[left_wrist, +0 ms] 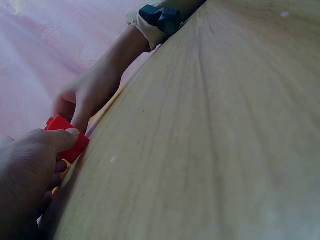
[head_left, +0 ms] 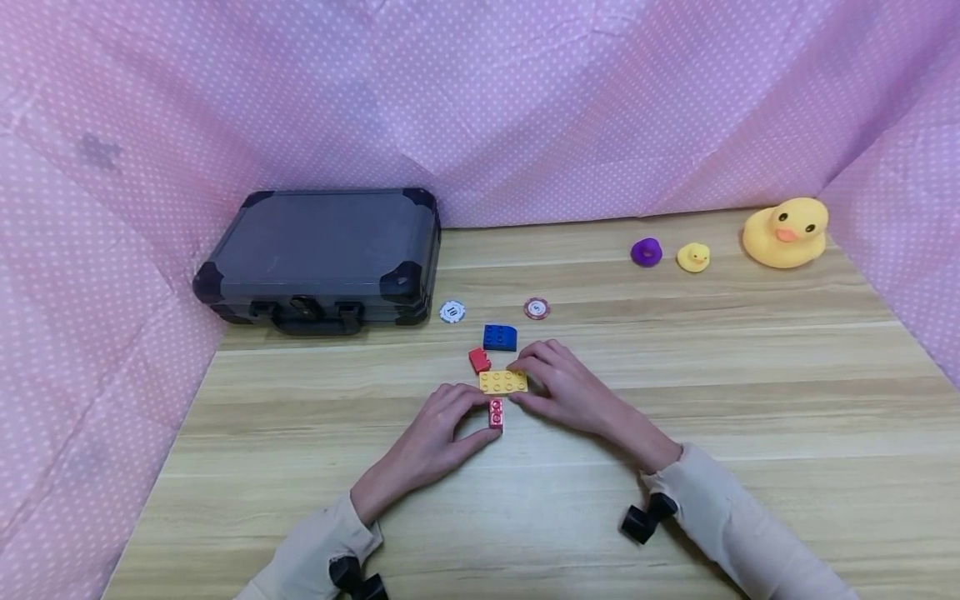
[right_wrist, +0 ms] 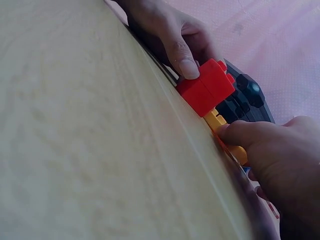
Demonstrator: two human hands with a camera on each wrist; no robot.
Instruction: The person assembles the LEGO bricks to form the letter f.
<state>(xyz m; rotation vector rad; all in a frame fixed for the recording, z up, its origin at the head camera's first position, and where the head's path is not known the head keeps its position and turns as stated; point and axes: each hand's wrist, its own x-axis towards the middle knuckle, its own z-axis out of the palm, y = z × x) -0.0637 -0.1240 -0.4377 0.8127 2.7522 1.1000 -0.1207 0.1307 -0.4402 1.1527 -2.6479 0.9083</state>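
Note:
On the wooden table (head_left: 675, 400) lies a flat yellow brick (head_left: 502, 382), with my right hand (head_left: 558, 385) pinching its right end between thumb and fingers. My left hand (head_left: 442, 433) pinches a small red brick (head_left: 496, 413) that sits right in front of the yellow one. In the right wrist view the red brick (right_wrist: 206, 89) stands under the left thumb, touching the yellow brick (right_wrist: 220, 125). The left wrist view shows the red brick (left_wrist: 65, 137) in my left fingers. A second red brick (head_left: 479, 360) and a blue brick (head_left: 499, 337) lie just behind.
A dark case (head_left: 322, 254) lies at the back left. Two poker chips (head_left: 452, 312) (head_left: 537, 308) rest beyond the bricks. A purple ring (head_left: 646, 252), a small duck (head_left: 693, 257) and a large yellow duck (head_left: 786, 232) stand at the back right. Pink dotted cloth walls surround the table.

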